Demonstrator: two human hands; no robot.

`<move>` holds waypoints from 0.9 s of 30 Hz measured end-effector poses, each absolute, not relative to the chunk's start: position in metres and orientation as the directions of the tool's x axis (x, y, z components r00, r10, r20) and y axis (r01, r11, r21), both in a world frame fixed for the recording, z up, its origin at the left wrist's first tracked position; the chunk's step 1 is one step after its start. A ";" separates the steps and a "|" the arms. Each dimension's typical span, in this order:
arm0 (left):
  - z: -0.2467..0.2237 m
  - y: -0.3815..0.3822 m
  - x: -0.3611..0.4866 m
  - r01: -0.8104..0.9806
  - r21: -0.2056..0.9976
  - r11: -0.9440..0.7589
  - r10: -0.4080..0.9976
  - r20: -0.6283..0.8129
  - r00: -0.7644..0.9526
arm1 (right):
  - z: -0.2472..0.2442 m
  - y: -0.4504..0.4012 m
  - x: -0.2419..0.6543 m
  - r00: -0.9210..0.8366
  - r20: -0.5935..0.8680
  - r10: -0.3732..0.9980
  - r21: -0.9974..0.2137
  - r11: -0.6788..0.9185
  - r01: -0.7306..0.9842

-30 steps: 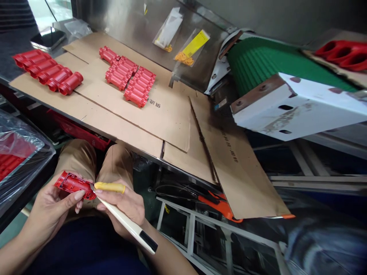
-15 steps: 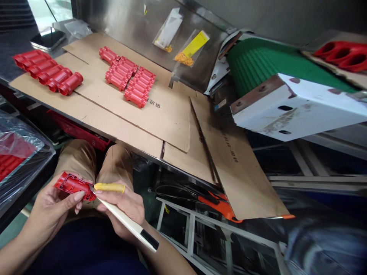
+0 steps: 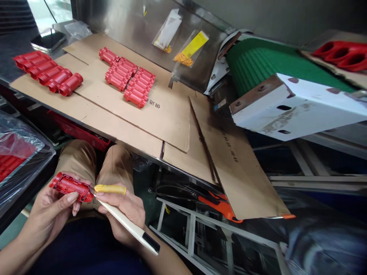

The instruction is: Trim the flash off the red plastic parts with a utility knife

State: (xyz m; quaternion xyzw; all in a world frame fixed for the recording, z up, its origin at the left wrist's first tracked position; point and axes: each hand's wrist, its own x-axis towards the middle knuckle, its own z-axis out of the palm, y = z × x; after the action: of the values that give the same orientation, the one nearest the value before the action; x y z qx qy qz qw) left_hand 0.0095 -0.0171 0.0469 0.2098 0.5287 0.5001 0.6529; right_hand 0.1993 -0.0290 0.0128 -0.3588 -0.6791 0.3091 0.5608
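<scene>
Above my lap, my left hand (image 3: 54,208) grips a red plastic cylindrical part (image 3: 71,187) between thumb and fingers. My right hand (image 3: 123,208) is closed round a knife (image 3: 126,221) with a cream handle and a black end. Its small metal tip meets the right end of the red part; the exact contact is too small to make out. A yellow finger cot (image 3: 110,189) covers my right index finger. On the cardboard (image 3: 137,126), several similar red parts (image 3: 119,74) lie in the middle, and a row of red cylinders (image 3: 48,72) lies at the left.
Small bags with yellow finger cots (image 3: 183,59) lie by the metal back panel. A phone (image 3: 48,40) rests at the far left. A green conveyor belt (image 3: 258,65) with a white metal end stands at the right. A plastic-lined crate (image 3: 43,152) of red parts sits at my left.
The red part has shifted slightly left and turned in my left hand, so its surface shows differently. The knife tip stays at its right end; my right hand has barely moved.
</scene>
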 end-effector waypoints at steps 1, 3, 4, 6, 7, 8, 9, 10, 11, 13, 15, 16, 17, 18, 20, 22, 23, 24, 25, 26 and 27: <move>0.047 -0.017 0.009 -0.430 0.804 0.410 0.877 -0.477 -0.055 | 0.013 -0.029 0.199 -0.113 0.537 0.836 -0.824 0.548 0.142; 0.046 -0.018 0.008 -0.436 0.803 0.408 0.881 -0.472 -0.045 | 0.014 -0.030 0.199 -0.112 0.532 0.839 -0.827 0.544 0.143; 0.045 -0.019 0.007 -0.441 0.800 0.406 0.881 -0.471 -0.041 | 0.015 -0.030 0.199 -0.110 0.528 0.842 -0.830 0.539 0.143; 0.042 -0.020 0.005 -0.448 0.796 0.406 0.882 -0.469 -0.035 | 0.017 -0.030 0.200 -0.106 0.512 0.853 -0.841 0.522 0.139; 0.039 -0.020 0.004 -0.449 0.797 0.405 0.883 -0.468 -0.034 | 0.018 -0.029 0.201 -0.114 0.493 0.863 -0.853 0.505 0.134; 0.037 -0.020 0.004 -0.446 0.801 0.400 0.887 -0.461 -0.033 | 0.019 -0.028 0.203 -0.133 0.466 0.875 -0.867 0.482 0.130; 0.034 -0.020 0.003 -0.441 0.808 0.390 0.893 -0.449 -0.034 | 0.020 -0.026 0.205 -0.161 0.443 0.882 -0.877 0.463 0.127; 0.031 -0.019 0.002 -0.434 0.818 0.377 0.902 -0.431 -0.030 | 0.020 -0.023 0.207 -0.197 0.432 0.880 -0.879 0.460 0.127; 0.029 -0.019 0.002 -0.430 0.827 0.362 0.910 -0.414 -0.030 | 0.020 -0.020 0.210 -0.236 0.449 0.862 -0.864 0.486 0.130; 0.025 -0.017 0.001 -0.442 0.833 0.333 0.920 -0.390 -0.042 | 0.019 -0.015 0.215 -0.319 0.537 0.781 -0.776 0.605 0.176; 0.023 -0.017 0.000 -0.465 0.821 0.330 0.920 -0.391 -0.038 | 0.018 -0.011 0.218 -0.413 0.613 0.673 -0.628 0.733 0.261; 0.022 -0.016 0.000 -0.474 0.813 0.338 0.919 -0.395 -0.022 | 0.017 -0.011 0.219 -0.452 0.625 0.637 -0.567 0.768 0.298; 0.022 -0.016 -0.001 -0.480 0.806 0.348 0.918 -0.395 0.002 | 0.017 -0.011 0.219 -0.472 0.627 0.620 -0.535 0.783 0.318; 0.021 -0.016 -0.001 -0.480 0.802 0.357 0.920 -0.390 0.034 | 0.017 -0.012 0.218 -0.461 0.631 0.624 -0.541 0.780 0.315; 0.020 -0.016 -0.002 -0.467 0.809 0.357 0.926 -0.371 0.065 | 0.018 -0.013 0.216 -0.360 0.604 0.711 -0.679 0.696 0.235; 0.021 -0.017 -0.001 -0.433 0.833 0.343 0.936 -0.344 0.080 | 0.019 -0.013 0.214 -0.252 0.424 0.870 -0.890 0.452 0.063; 0.022 -0.017 0.000 -0.407 0.848 0.339 0.938 -0.338 0.077 | 0.019 -0.013 0.213 -0.231 0.291 0.928 -0.956 0.288 -0.047; 0.023 -0.018 0.001 -0.377 0.863 0.336 0.939 -0.337 0.064 | 0.019 -0.012 0.212 -0.236 0.156 0.959 -0.981 0.122 -0.153; 0.025 -0.019 0.002 -0.349 0.876 0.332 0.940 -0.340 0.042 | 0.018 -0.010 0.210 -0.254 0.045 0.966 -0.969 -0.019 -0.246; 0.026 -0.020 0.004 -0.324 0.888 0.327 0.940 -0.341 0.014 | 0.017 -0.009 0.209 -0.267 -0.031 0.963 -0.935 -0.122 -0.332; 0.028 -0.021 0.005 -0.303 0.898 0.320 0.940 -0.341 -0.019 | 0.016 -0.007 0.208 -0.272 -0.083 0.959 -0.892 -0.194 -0.408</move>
State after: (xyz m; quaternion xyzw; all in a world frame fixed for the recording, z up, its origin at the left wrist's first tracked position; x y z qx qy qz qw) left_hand 0.0050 -0.0207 0.0277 0.3094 0.5148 0.4944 0.6284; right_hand 0.2077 -0.0073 0.0161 -0.3454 -0.3982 0.6911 0.4945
